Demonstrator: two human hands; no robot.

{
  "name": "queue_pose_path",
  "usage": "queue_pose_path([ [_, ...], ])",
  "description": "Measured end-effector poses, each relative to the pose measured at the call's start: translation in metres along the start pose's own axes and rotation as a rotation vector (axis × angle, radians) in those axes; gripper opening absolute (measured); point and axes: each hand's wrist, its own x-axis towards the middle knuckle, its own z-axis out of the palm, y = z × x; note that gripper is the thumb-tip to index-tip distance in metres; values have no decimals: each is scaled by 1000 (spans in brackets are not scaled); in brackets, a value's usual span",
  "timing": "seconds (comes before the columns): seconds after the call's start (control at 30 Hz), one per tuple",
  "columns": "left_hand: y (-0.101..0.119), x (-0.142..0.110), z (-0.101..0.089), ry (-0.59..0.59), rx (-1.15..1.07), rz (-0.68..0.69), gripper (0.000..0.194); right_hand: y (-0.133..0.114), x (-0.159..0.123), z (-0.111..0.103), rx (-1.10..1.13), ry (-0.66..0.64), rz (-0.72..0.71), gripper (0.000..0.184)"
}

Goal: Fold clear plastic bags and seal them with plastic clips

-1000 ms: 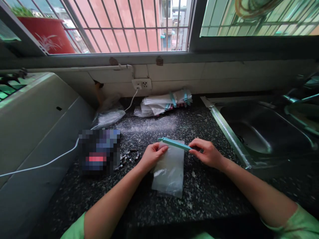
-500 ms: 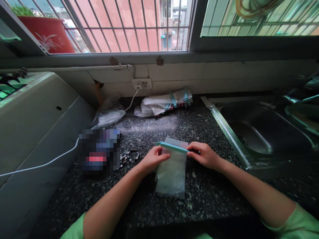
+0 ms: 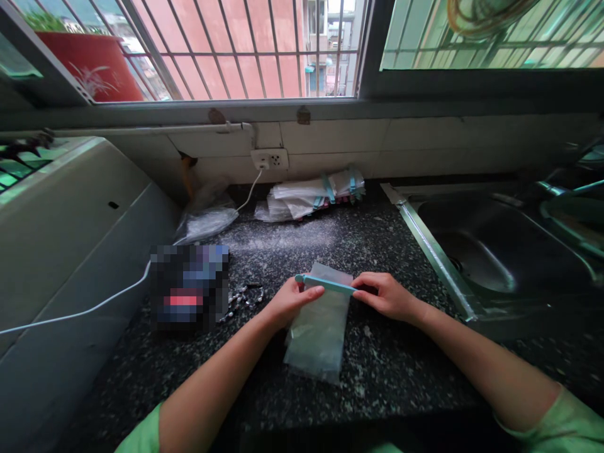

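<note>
A blue bag sealing clip [image 3: 328, 285] lies across the upper part of a clear plastic bag [image 3: 318, 336], with a strip of the bag showing above it. My left hand [image 3: 295, 299] grips the clip and bag near the clip's rounded left end, thumb on top. The thumb and fingers of my right hand [image 3: 382, 294] pinch the clip's right end. The bag hangs down towards me over the dark speckled counter [image 3: 401, 377]; whether its lower end touches the counter I cannot tell.
At the back lies a pile of clear bags with blue clips [image 3: 314, 194]. A crumpled plastic bag [image 3: 205, 217] is left of it. A blurred-out device [image 3: 191, 286] and a beaded string [image 3: 245, 296] lie left of my hands. The sink [image 3: 491, 245] is on the right.
The bag's lower end has swung to the left and now hangs at a slant. The clip's right end has shifted slightly left and down. Both hands keep their grip.
</note>
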Motion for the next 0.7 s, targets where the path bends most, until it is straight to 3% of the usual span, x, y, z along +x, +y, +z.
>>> queue_pose_path([
  [0.17, 3, 0, 3, 33, 16, -22, 41, 1, -1, 0, -76, 2, -38, 17],
  [0.3, 3, 0, 5, 48, -1, -60, 44, -1, -5, 4, -339, 100, -122, 26],
  [0.43, -1, 1, 5, 35, -20, -36, 42, -4, -7, 9, -554, 144, -185, 16],
  [0.7, -2, 3, -1, 13, -51, -30, 40, -1, -7, 9, -489, 198, -143, 15],
])
